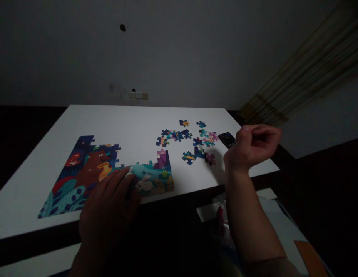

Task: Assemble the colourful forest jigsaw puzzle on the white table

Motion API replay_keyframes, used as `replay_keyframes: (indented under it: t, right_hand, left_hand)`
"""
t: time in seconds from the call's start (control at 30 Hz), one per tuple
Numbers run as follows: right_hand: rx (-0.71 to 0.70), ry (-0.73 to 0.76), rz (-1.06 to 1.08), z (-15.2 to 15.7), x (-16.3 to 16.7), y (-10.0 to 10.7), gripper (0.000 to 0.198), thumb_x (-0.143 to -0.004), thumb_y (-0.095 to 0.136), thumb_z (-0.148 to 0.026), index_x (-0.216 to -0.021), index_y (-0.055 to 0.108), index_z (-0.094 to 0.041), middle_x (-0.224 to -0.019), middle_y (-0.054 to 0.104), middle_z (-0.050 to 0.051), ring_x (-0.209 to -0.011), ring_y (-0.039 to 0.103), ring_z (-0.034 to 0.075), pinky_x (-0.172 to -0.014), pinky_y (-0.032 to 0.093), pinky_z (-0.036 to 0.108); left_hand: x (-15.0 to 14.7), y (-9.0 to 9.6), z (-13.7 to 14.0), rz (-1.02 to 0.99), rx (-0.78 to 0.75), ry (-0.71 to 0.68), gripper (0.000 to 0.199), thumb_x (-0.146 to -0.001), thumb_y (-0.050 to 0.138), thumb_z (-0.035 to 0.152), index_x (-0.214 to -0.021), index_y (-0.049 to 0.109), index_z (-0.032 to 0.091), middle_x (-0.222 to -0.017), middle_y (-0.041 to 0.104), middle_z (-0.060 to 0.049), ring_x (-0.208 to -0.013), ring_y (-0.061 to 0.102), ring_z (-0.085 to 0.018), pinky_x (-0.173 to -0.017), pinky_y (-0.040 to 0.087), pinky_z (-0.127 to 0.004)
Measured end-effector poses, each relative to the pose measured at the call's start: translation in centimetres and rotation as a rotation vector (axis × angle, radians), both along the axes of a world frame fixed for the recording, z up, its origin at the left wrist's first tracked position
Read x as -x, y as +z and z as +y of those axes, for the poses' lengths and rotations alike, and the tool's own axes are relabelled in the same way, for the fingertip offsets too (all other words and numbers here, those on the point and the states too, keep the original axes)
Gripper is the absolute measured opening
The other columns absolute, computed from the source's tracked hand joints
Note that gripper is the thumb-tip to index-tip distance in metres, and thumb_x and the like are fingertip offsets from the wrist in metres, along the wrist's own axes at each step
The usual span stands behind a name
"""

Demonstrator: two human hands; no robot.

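Observation:
A partly assembled jigsaw puzzle (92,169) lies at the left front of the white table, showing a brown bear, a white rabbit and blue leaves. Across its lower middle rests my left hand (109,200), fingers stretched out flat and covering part of the picture. My right hand (252,144) is raised above the table's right side, bent at the wrist, its fingers curled in; I see nothing in them. Left of it, loose puzzle pieces (189,157) are scattered, some overlapping. One dark pinkish piece (209,158) is the nearest to that hand.
A black phone (226,139) lies by the table's right edge, partly behind my right hand. Below the table (132,123), at the right, are a clear plastic bag (222,215) and pale flat items. A wall with sockets (138,95) stands behind; a curtain (294,69) hangs right.

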State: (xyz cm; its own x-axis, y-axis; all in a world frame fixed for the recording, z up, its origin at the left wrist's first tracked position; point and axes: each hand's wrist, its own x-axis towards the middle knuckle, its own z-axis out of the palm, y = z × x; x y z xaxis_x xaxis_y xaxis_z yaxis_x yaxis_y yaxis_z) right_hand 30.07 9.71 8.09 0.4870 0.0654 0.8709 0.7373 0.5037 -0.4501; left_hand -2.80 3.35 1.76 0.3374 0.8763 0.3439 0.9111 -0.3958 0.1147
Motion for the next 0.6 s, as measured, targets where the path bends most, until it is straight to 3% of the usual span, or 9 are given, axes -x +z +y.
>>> replay_keyframes:
  t: [0.13, 0.23, 0.33, 0.43, 0.6]
  right_hand:
    - [0.294, -0.041, -0.144, -2.2, -2.3, -1.7, 0.047, -0.083, 0.062, -0.029, -0.057, 0.023, -0.024, -0.055, 0.034, -0.005, -0.049, 0.035, 0.011, -0.05, 0.032, 0.029]
    - [0.527, -0.062, -0.235, -3.4, -3.6, -3.5, 0.05, -0.083, 0.062, -0.029, -0.053, 0.022, -0.023, -0.051, 0.029, -0.006, -0.046, 0.028, 0.01, -0.049, 0.025, 0.03]
    - [0.673, -0.066, -0.296, -4.2, -4.0, -4.9, 0.051, -0.084, 0.06, -0.029, -0.052, 0.02, -0.022, -0.05, 0.026, -0.006, -0.045, 0.026, 0.01, -0.049, 0.022, 0.03]
    - [0.756, -0.07, -0.282, -4.7, -4.0, -5.8, 0.051, -0.085, 0.057, -0.031, -0.053, 0.018, -0.023, -0.05, 0.024, -0.005, -0.046, 0.024, 0.01, -0.05, 0.021, 0.031]
    - [0.748, -0.12, -0.137, -4.8, -4.2, -6.1, 0.048, -0.085, 0.054, -0.032, -0.055, 0.017, -0.023, -0.05, 0.023, -0.005, -0.047, 0.024, 0.011, -0.052, 0.026, 0.03]
  left_hand:
    - [0.1, 0.1, 0.0, 0.016, -0.004, 0.003, 0.032, -0.09, 0.044, 0.035, -0.118, 0.055, 0.021, -0.134, 0.054, -0.007, -0.121, 0.05, -0.03, -0.096, 0.044, -0.05]
    - [0.1, 0.1, 0.0, 0.038, 0.007, 0.003, 0.034, -0.09, 0.045, 0.035, -0.119, 0.054, 0.02, -0.134, 0.054, -0.008, -0.121, 0.05, -0.031, -0.095, 0.045, -0.051]
    - [0.2, 0.0, 0.1, 0.037, 0.01, -0.005, 0.035, -0.089, 0.046, 0.034, -0.121, 0.054, 0.021, -0.136, 0.052, -0.009, -0.122, 0.05, -0.032, -0.096, 0.044, -0.053]
    - [0.2, -0.1, 0.3, 0.029, 0.016, -0.027, 0.036, -0.088, 0.048, 0.032, -0.122, 0.053, 0.023, -0.137, 0.051, -0.01, -0.121, 0.05, -0.033, -0.095, 0.045, -0.055]
    - [0.3, -0.1, 0.3, 0.011, 0.017, -0.026, 0.037, -0.086, 0.05, 0.034, -0.122, 0.051, 0.025, -0.137, 0.051, -0.008, -0.123, 0.049, -0.033, -0.098, 0.043, -0.056]
